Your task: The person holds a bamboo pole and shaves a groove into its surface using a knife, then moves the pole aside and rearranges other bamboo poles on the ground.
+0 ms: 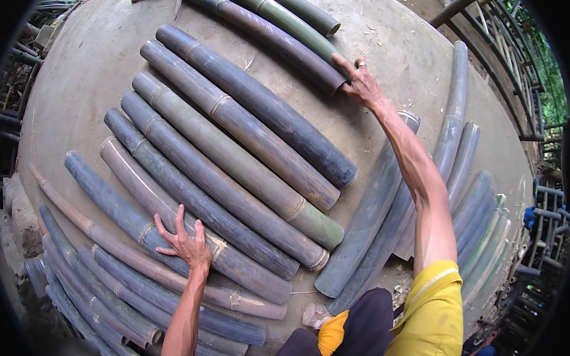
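My left hand (pixel 187 244) lies with fingers spread on a brownish-grey bamboo pole (pixel 254 276) at the lower left. Its outer fingers reach toward the neighbouring bluish bamboo pole (pixel 119 206). Stretched far ahead, my right hand (pixel 362 86) grips the near end of a green bamboo pole (pixel 292 28), which is partly hidden under the fingers. A dark purplish bamboo pole (pixel 277 43) lies right against it, its cut end by my thumb. Between my hands, several thick poles lie side by side at a slant, among them a greenish bamboo pole (pixel 234 159) and a dark bamboo pole (pixel 257 103).
Thinner bamboo poles (pixel 107 297) crowd the lower left. More poles, such as a grey bamboo pole (pixel 362 219), lean the other way at the right. A short bamboo pole (pixel 314 15) lies beyond my right hand. Bamboo railings (pixel 500 38) edge the concrete floor (pixel 412 54).
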Demonstrator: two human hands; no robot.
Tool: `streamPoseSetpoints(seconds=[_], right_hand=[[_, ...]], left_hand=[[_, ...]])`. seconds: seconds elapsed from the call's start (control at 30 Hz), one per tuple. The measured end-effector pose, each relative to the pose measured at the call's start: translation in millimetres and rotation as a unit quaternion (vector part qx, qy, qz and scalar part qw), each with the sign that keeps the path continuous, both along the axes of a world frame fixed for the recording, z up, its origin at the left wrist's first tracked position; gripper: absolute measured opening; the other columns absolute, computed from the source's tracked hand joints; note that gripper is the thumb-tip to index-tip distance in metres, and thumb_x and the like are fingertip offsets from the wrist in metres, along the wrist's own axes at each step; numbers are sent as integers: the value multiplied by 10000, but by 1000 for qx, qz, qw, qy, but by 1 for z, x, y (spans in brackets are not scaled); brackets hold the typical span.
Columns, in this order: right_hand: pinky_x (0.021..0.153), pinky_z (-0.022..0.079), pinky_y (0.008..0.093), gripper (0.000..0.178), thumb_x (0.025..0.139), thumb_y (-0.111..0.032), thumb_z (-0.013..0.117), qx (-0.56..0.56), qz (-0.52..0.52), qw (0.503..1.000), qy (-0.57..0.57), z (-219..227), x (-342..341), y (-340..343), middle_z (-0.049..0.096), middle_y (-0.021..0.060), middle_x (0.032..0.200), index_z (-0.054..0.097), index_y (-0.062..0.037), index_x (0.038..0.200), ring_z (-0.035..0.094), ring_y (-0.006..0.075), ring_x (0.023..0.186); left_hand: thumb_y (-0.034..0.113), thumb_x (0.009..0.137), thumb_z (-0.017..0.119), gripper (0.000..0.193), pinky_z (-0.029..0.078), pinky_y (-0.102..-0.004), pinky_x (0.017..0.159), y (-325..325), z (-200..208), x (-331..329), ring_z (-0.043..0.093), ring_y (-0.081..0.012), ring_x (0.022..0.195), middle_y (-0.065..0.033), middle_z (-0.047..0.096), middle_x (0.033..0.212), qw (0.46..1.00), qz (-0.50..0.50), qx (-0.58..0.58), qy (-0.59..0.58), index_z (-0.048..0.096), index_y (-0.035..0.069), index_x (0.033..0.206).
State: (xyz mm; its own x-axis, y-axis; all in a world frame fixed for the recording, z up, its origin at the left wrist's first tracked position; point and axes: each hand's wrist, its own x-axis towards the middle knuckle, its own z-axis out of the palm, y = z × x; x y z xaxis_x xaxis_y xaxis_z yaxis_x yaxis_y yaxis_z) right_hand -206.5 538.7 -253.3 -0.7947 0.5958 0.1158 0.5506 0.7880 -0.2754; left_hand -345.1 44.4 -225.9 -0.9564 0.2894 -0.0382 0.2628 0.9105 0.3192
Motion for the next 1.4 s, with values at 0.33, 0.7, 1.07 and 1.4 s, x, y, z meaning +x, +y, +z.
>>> streamPoseSetpoints(seconds=[0.33, 0.7, 1.07, 1.4], right_hand=[[908, 452, 474, 574, 734, -226, 607, -166, 57, 974, -146, 68, 42, -38, 508, 260, 1183, 475, -117, 1282, 539, 425, 1051], [1142, 177, 407, 975, 778, -410, 684, -3, -238, 971, 6, 4, -96, 240, 170, 219, 1496, 121, 37, 1438, 176, 377, 1380], [805, 513, 532, 639, 846, -192, 619, 80, -231, 969, -25, -48, -61, 323, 389, 244, 1282, 192, -61, 1303, 582, 474, 972], [780, 505, 568, 637, 845, -205, 595, 39, -220, 970, -91, -33, -45, 300, 354, 257, 1288, 186, -34, 1302, 588, 467, 962]], left_hand=[[206, 790, 650, 509, 12, -634, 1077, -7, 5, -4, 135, -328, 1393, -114, 124, 1488, 999, -9, -35, 9, 510, 237, 1278], [270, 802, 546, 309, -36, -590, 1084, -44, 4, -17, 178, -428, 1361, -281, 203, 1454, 995, -99, 16, 1, 663, 123, 1047], [90, 739, 572, 191, 369, -440, 958, 28, 7, -11, 286, -416, 1311, -190, 87, 1496, 999, 6, -10, -31, 607, 19, 914], [70, 763, 588, 180, 345, -479, 975, 29, 5, -8, 165, -437, 1359, -196, 43, 1506, 997, -34, -62, -6, 593, 37, 939]])
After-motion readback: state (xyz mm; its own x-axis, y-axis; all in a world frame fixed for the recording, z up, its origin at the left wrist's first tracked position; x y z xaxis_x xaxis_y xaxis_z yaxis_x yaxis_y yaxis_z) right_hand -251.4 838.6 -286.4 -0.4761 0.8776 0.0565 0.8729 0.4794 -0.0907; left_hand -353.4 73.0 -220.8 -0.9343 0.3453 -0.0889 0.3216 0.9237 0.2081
